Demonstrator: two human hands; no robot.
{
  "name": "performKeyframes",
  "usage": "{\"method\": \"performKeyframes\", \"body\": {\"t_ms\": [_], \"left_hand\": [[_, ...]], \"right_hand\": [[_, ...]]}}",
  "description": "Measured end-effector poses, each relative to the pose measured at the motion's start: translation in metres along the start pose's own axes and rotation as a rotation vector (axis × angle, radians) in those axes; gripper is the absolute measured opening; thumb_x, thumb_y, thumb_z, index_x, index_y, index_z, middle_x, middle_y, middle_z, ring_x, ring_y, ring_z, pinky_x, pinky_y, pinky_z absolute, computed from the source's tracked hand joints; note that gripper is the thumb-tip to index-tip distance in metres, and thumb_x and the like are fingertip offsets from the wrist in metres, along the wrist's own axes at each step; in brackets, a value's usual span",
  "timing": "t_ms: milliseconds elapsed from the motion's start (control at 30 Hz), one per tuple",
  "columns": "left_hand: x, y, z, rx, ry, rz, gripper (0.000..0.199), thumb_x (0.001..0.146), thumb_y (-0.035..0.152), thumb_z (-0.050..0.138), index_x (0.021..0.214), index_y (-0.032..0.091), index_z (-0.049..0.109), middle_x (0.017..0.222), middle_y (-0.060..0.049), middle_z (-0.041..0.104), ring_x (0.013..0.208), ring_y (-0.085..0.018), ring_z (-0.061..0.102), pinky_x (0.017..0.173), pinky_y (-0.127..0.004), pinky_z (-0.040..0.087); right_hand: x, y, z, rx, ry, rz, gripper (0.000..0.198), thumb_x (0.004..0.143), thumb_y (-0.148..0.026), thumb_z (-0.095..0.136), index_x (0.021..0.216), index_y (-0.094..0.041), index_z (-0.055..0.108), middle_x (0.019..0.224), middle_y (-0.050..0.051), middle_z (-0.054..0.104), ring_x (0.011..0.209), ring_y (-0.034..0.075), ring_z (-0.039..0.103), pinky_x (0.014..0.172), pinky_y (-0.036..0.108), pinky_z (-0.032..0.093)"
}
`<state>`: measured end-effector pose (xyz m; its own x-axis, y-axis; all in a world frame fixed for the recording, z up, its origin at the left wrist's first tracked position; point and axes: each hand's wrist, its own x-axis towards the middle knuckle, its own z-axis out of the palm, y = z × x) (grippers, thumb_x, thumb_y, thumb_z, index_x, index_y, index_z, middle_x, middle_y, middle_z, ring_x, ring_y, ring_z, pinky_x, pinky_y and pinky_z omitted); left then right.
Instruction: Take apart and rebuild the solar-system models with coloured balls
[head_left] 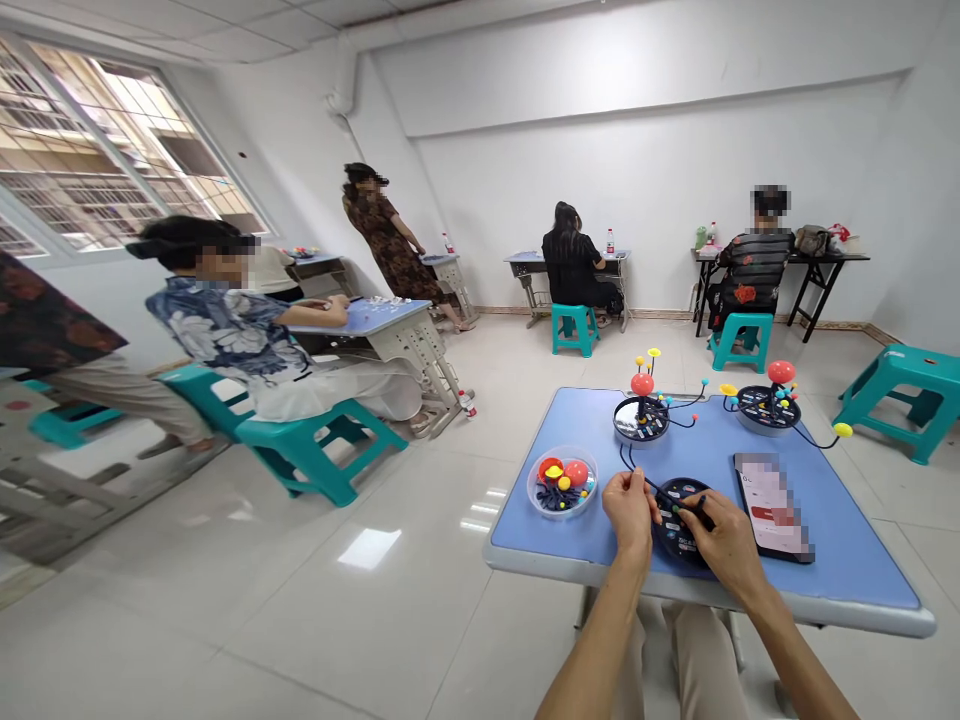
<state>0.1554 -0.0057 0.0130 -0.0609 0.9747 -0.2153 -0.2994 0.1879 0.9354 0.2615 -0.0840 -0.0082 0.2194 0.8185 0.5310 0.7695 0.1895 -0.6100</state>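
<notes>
Above a black round base (679, 555) printed with small labels, my left hand (628, 512) pinches thin black curved rods (628, 460) whose ends stick up past the fingers. My right hand (724, 545) closes on a short black stick (703, 515) that meets the rods between the two hands. The fingers hide how these parts join. To the left stands a clear round tub (534, 498) with red and yellow balls and dark curved pieces inside. Farther back on the table are two planet models (643, 425) (772, 405) with red balls and coloured beads on arms.
A phone (772, 510) lies right of my right hand on the blue table (847, 560). Teal stools (911, 395) stand around the room. Several people sit or stand at other desks (375, 318); a bottle (466, 403) is on the floor.
</notes>
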Motion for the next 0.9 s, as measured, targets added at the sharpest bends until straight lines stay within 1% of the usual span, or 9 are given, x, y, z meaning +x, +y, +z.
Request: {"method": "performKeyframes", "body": {"t_ms": [167, 233, 300, 333, 367, 433, 500, 633, 900], "left_hand": [[0.001, 0.006, -0.012, 0.181, -0.095, 0.037, 0.03, 0.072, 0.045, 0.06, 0.061, 0.018, 0.052, 0.052, 0.003, 0.052, 0.031, -0.008, 0.041, 0.03, -0.022, 0.031], [-0.006, 0.006, -0.018, 0.254, -0.089, 0.077, 0.022, 0.07, 0.038, 0.065, 0.067, 0.017, 0.058, 0.058, 0.001, 0.057, 0.04, -0.011, 0.049, 0.037, -0.024, 0.038], [-0.019, 0.002, -0.024, 0.399, -0.051, 0.236, 0.015, 0.073, 0.03, 0.066, 0.08, 0.017, 0.063, 0.068, -0.001, 0.062, 0.057, -0.016, 0.059, 0.052, -0.027, 0.047], [-0.027, -0.001, -0.027, 0.517, -0.055, 0.378, 0.012, 0.077, 0.027, 0.063, 0.085, 0.018, 0.064, 0.074, -0.003, 0.064, 0.066, -0.017, 0.062, 0.06, -0.028, 0.05], [-0.035, -0.004, -0.028, 0.647, -0.095, 0.535, 0.01, 0.083, 0.025, 0.057, 0.086, 0.019, 0.064, 0.08, -0.004, 0.066, 0.073, -0.018, 0.063, 0.067, -0.03, 0.05], [-0.048, -0.01, -0.029, 0.881, -0.242, 0.807, 0.02, 0.09, 0.017, 0.045, 0.084, 0.02, 0.064, 0.091, -0.006, 0.068, 0.081, -0.018, 0.063, 0.072, -0.031, 0.05], [-0.054, -0.013, -0.028, 1.037, -0.36, 0.927, 0.026, 0.091, 0.01, 0.042, 0.082, 0.02, 0.064, 0.094, -0.006, 0.069, 0.083, -0.019, 0.063, 0.07, -0.03, 0.05], [-0.052, -0.012, -0.027, 1.205, -0.418, 0.942, 0.025, 0.086, 0.005, 0.046, 0.079, 0.02, 0.065, 0.09, -0.005, 0.069, 0.082, -0.021, 0.06, 0.061, -0.03, 0.047], [-0.049, -0.009, -0.028, 1.287, -0.469, 0.894, 0.027, 0.086, 0.005, 0.046, 0.088, 0.02, 0.068, 0.095, -0.006, 0.069, 0.086, -0.023, 0.059, 0.061, -0.033, 0.044]], "right_hand": [[0.01, 0.007, -0.004, 0.019, -0.064, 0.065, 0.014, 0.089, -0.026, 0.053, 0.08, -0.02, 0.062, 0.084, 0.006, 0.068, 0.083, 0.024, 0.063, 0.074, 0.036, 0.047], [0.01, 0.008, -0.003, 0.013, -0.069, 0.09, 0.014, 0.089, -0.026, 0.053, 0.08, -0.021, 0.062, 0.082, 0.006, 0.067, 0.082, 0.024, 0.063, 0.074, 0.035, 0.047], [0.009, 0.009, -0.001, -0.007, -0.065, 0.1, 0.014, 0.089, -0.028, 0.053, 0.08, -0.021, 0.061, 0.08, 0.006, 0.066, 0.081, 0.024, 0.063, 0.073, 0.035, 0.046], [0.008, 0.009, 0.0, -0.023, -0.058, 0.1, 0.014, 0.088, -0.029, 0.054, 0.079, -0.02, 0.06, 0.079, 0.006, 0.065, 0.081, 0.024, 0.062, 0.072, 0.035, 0.046], [0.007, 0.009, 0.001, -0.039, -0.049, 0.099, 0.014, 0.088, -0.029, 0.054, 0.078, -0.02, 0.06, 0.079, 0.006, 0.065, 0.079, 0.024, 0.062, 0.071, 0.035, 0.046], [0.007, 0.01, 0.002, -0.059, -0.031, 0.1, 0.014, 0.087, -0.029, 0.054, 0.077, -0.02, 0.059, 0.078, 0.006, 0.064, 0.076, 0.023, 0.061, 0.069, 0.034, 0.045], [0.007, 0.01, 0.001, -0.05, -0.009, 0.114, 0.014, 0.087, -0.028, 0.053, 0.077, -0.02, 0.059, 0.08, 0.006, 0.065, 0.074, 0.022, 0.061, 0.069, 0.033, 0.046], [0.009, 0.007, -0.002, -0.012, 0.045, 0.132, 0.015, 0.088, -0.032, 0.055, 0.08, -0.021, 0.061, 0.086, 0.006, 0.067, 0.077, 0.021, 0.062, 0.072, 0.033, 0.047], [0.017, -0.011, -0.014, 0.056, 0.111, 0.107, 0.02, 0.089, -0.036, 0.055, 0.084, -0.021, 0.067, 0.083, 0.006, 0.067, 0.077, 0.021, 0.061, 0.069, 0.032, 0.047]]}}
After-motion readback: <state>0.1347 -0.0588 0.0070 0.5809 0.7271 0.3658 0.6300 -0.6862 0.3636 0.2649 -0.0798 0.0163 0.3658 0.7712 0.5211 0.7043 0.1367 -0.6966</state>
